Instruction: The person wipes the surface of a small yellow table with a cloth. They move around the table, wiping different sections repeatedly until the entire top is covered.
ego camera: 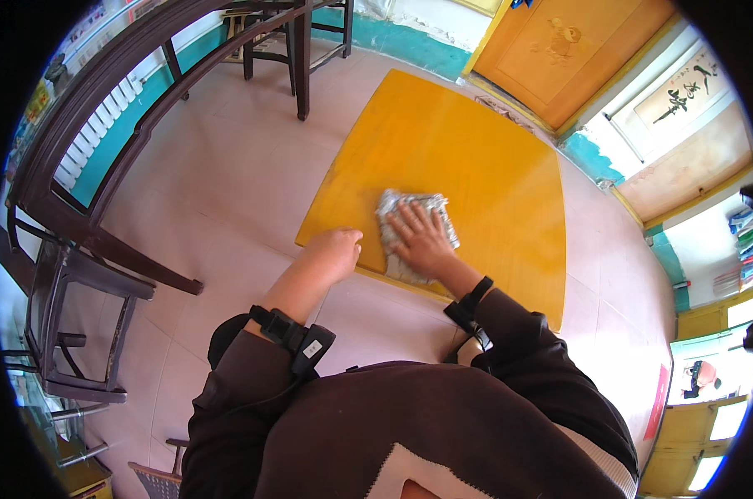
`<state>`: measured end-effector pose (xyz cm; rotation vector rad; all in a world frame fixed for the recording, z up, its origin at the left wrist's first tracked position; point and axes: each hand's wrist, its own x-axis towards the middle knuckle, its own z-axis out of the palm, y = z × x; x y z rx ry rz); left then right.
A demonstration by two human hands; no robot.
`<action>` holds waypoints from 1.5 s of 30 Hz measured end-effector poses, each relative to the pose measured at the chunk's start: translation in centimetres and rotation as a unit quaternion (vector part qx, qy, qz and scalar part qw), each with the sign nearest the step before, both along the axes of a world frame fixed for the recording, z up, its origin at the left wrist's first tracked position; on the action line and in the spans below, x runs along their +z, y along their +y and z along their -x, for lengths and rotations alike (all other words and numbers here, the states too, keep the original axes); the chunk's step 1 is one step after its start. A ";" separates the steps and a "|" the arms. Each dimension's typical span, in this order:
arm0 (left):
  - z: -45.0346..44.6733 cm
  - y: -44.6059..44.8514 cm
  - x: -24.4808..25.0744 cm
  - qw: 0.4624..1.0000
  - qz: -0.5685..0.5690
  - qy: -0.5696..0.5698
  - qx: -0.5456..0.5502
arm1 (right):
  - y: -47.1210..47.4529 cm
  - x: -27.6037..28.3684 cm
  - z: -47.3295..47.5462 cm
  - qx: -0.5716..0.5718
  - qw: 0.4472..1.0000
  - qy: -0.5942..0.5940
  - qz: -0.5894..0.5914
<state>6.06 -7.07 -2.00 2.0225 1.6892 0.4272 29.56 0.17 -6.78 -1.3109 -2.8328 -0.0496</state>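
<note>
A yellow wooden tabletop (476, 143) lies in front of me. On it, near the edge closest to my body, is a grey-white cloth (389, 204), roughly folded. My right hand (420, 240) rests flat on this cloth, palm down and fingers spread, pressing it against the wood. My left hand (339, 252) is at the table's near left corner, its fingers curled inward; nothing shows in it, and whether it touches the edge I cannot tell. Both wrists bear black strapped devices.
At the left stand a large dark wooden table (120, 246) and a dark wooden chair (95, 280). Another dark chair (270, 56) is at the upper left. An orange door (570, 56) lies beyond the yellow table. A woven chair back (158, 479) shows at the lower left.
</note>
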 end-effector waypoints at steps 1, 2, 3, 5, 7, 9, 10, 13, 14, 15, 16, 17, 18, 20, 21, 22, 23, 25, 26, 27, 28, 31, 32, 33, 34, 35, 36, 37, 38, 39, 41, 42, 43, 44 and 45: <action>-0.1 0.0 0.1 1.000 -0.027 -0.002 0.011 | -1.3 0.2 0.9 0.025 1.000 0.013 -0.003; -0.1 0.1 0.2 0.998 -0.056 0.007 0.021 | -2.4 0.3 1.8 0.044 0.999 0.020 -0.001; -0.2 0.2 0.4 0.998 -0.054 -0.001 0.034 | -3.1 0.5 2.9 0.051 0.999 0.005 0.016; -0.1 0.5 0.9 0.996 -0.062 0.007 0.059 | -3.2 0.6 5.5 0.087 0.995 -0.011 0.045; -0.3 0.7 1.3 0.995 -0.078 0.014 0.066 | -2.3 0.2 8.3 0.118 0.990 -0.029 0.067; -0.2 0.9 1.4 0.991 -0.105 0.025 0.073 | -1.0 -0.7 11.1 0.175 0.983 0.008 0.053; -0.4 1.0 1.3 0.990 -0.107 0.041 0.079 | -0.4 -1.2 12.1 0.202 0.972 0.121 0.025; -0.1 1.0 0.9 0.987 -0.139 0.045 0.060 | 0.9 -2.5 12.4 0.214 0.935 0.282 -0.033; 0.0 1.0 0.7 0.990 -0.126 0.033 0.057 | 1.7 -2.5 10.7 0.162 0.974 0.158 -0.004; 0.0 0.9 0.5 0.992 -0.112 0.021 0.055 | 2.6 -2.2 8.6 0.126 0.990 0.061 0.001; 0.0 0.8 0.4 0.994 -0.089 0.010 0.054 | 3.8 -1.8 6.8 0.083 0.996 0.034 0.009; -0.1 0.7 0.3 0.995 -0.087 0.015 0.048 | 5.3 -1.5 4.9 0.067 0.996 0.050 -0.016; -0.1 0.6 0.3 0.996 -0.075 0.021 0.044 | 6.6 -1.3 3.0 0.034 0.999 0.014 -0.017; -0.1 0.3 0.3 0.997 -0.057 0.034 0.032 | 9.5 -1.1 -1.1 -0.029 0.999 -0.005 -0.022; -0.1 0.2 0.3 0.998 -0.051 0.040 0.026 | 11.0 -1.2 -3.2 -0.072 0.997 -0.006 -0.012; -0.1 0.1 0.5 0.997 -0.049 0.058 0.022 | 12.4 -1.3 -5.4 -0.110 0.994 0.004 -0.015; -0.1 0.0 0.6 0.998 -0.035 0.040 0.017 | 13.6 -1.4 -7.6 -0.161 0.987 0.003 -0.003; -0.2 -0.1 0.9 0.999 -0.018 0.036 0.012 | 15.8 -1.5 -12.3 -0.245 0.969 0.001 -0.004; -0.3 -0.2 1.1 0.999 0.007 0.031 0.011 | 16.6 -1.4 -14.5 -0.283 0.959 0.019 -0.008; -0.3 -0.2 1.3 0.999 0.028 0.036 0.010 | 17.2 -1.4 -16.5 -0.331 0.943 0.033 0.000; -0.3 -0.3 1.4 0.998 0.035 0.048 0.007 | 17.7 -1.1 -18.3 -0.368 0.929 0.046 0.000; 0.0 -0.5 1.5 0.999 0.032 0.042 0.004 | 18.9 -1.3 -19.9 -0.463 0.884 0.062 0.001; 0.1 -0.5 1.5 0.999 0.038 0.033 0.006 | 19.2 -1.2 -19.7 -0.491 0.869 0.066 0.006; 0.2 -0.6 1.2 0.999 0.036 0.028 0.007 | 19.3 -1.3 -18.7 -0.482 0.874 0.066 -0.007; 0.2 -0.7 1.0 0.999 0.021 0.029 0.006 | 19.5 -1.5 -17.0 -0.475 0.877 0.069 -0.015; 0.2 -0.7 0.6 1.000 0.012 0.019 0.003 | 19.5 -1.6 -15.0 -0.475 0.877 0.073 -0.020; 0.3 -0.8 0.3 1.000 -0.009 0.015 -0.002 | 19.0 -1.9 -12.5 -0.391 0.918 0.024 -0.060; 0.4 -0.8 0.1 0.999 -0.035 0.020 -0.006 | 18.3 -2.2 -9.5 -0.320 0.944 -0.038 -0.075; 0.4 -0.8 -0.1 1.000 -0.023 0.010 -0.005 | 17.4 -2.4 -6.5 -0.237 0.965 -0.022 -0.107; 0.4 -0.8 -0.2 1.000 -0.014 0.010 -0.004 | 16.7 -2.5 -2.9 -0.199 0.976 -0.022 -0.088; 0.4 -0.8 -0.2 1.000 -0.004 0.013 -0.007 | 13.6 -2.6 3.1 -0.072 0.992 -0.045 -0.092; 0.4 -0.7 -0.1 1.000 -0.003 0.016 -0.009 | 11.7 -2.7 6.0 -0.054 0.996 -0.007 -0.066; 0.2 -0.6 0.1 1.000 -0.004 0.027 -0.011 | 10.2 -2.5 7.8 -0.024 0.998 0.040 -0.052; 0.2 -0.5 0.2 0.999 0.021 0.024 -0.007 | 9.1 -2.0 8.1 0.000 0.999 0.042 -0.030; 0.1 -0.4 0.4 0.999 0.045 0.028 -0.001 | 8.4 -1.6 8.1 0.027 0.998 0.048 -0.005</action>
